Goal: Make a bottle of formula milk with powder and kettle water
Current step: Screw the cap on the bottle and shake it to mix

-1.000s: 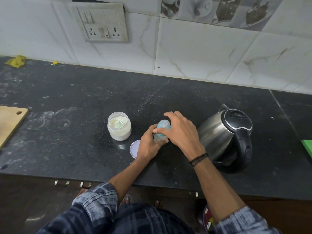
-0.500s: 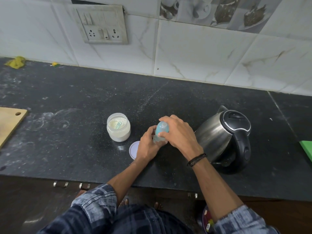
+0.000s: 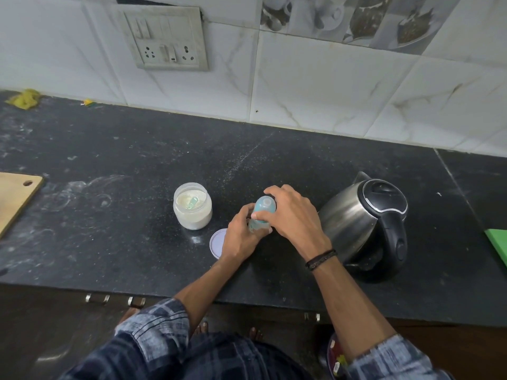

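Centre: baby bottle [image 3: 262,212], left hand [image 3: 241,239] gripping it low, right hand [image 3: 293,218] clasping its top. Left of bottle: open powder jar [image 3: 192,212], loose lid [image 3: 216,242]. Right: steel kettle [image 3: 365,215].

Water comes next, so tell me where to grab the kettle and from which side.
Take the kettle by its black handle, coming from the near right. The handle loops down the side facing the person, the spout points away, and the rounded steel body offers no hold.
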{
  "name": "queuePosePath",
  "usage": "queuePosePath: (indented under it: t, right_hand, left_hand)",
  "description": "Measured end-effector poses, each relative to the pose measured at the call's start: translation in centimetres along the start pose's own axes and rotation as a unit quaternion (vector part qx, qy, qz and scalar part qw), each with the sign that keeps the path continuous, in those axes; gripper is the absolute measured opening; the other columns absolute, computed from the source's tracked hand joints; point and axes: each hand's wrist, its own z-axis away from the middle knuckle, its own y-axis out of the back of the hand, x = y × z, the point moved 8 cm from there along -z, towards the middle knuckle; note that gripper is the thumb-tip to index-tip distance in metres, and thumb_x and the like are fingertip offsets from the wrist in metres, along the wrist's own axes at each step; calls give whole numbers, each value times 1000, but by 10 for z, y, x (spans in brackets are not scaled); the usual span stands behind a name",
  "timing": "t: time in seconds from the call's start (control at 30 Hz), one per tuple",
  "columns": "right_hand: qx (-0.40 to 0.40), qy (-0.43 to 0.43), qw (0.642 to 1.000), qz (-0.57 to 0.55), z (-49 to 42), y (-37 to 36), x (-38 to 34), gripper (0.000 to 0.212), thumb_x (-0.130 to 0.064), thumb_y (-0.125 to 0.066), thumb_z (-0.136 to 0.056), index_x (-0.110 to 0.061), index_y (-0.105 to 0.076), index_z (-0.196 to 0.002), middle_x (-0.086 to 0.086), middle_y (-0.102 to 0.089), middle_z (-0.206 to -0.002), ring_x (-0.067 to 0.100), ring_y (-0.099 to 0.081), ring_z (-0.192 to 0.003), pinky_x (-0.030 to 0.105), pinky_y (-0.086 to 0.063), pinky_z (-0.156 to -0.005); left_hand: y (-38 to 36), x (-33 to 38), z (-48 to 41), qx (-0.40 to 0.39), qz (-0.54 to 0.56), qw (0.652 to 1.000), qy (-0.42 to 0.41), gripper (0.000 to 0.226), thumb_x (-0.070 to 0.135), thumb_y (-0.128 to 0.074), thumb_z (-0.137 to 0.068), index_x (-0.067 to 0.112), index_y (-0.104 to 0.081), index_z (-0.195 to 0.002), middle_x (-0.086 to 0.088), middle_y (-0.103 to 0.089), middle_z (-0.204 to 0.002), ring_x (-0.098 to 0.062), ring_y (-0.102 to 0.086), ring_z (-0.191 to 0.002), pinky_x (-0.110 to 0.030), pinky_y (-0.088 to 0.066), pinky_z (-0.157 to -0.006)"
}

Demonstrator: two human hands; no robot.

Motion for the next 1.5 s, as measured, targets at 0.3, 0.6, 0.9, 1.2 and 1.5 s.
queuePosePath:
  t: [0.3,0.6,0.9,1.2,1.5]
  right_hand:
    - [0,2,1000,8,-2,-3,-2,54,-48,-75,-90,-23,-57,-135,3,-55,-125,26,-64,-108,37,-51,-83]
    - [5,-3,1000,18,-2,-6,0,53,-50,-74,-90,-23,-56,-132,2,-57,-123,24,-64,-107,36,-52,-82]
    - [-29,10,1000,0,-1,-8,-2,57,-23,-77,-90,-27,-53,-142,1,-56,-132,26,-61,-119,39,-52,-91]
    - [-49,29,998,2,-3,-17,-2,61,-22,-79,-88,-27,-50,-142,1,-56,-132,24,-59,-120,40,-52,-95]
    - [10,-5,1000,-11,-4,-21,4,55,-39,-80,-87,-23,-51,-131,2,-58,-125,21,-61,-112,37,-56,-89]
  left_hand:
    - [0,3,0,-1,-6,1000,-3,63,29,-87,-78,23,-56,-133,9,-68,-119,-11,-65,-107,-40,-55,-92]
    - [1,2,0,-5,-7,1000,-2,63,31,-87,-78,26,-55,-132,10,-68,-121,-11,-65,-108,-40,-56,-93]
    - [1,3,1,-6,-3,1000,-4,63,29,-88,-77,27,-55,-131,11,-67,-121,-12,-64,-110,-40,-55,-95]
    - [2,5,2,-4,1,1000,-7,62,35,-87,-78,26,-55,-131,12,-67,-119,-9,-65,-108,-41,-55,-94]
    - [3,8,4,0,-5,1000,-8,57,29,-84,-82,25,-55,-131,13,-65,-118,-9,-64,-107,-28,-53,-88]
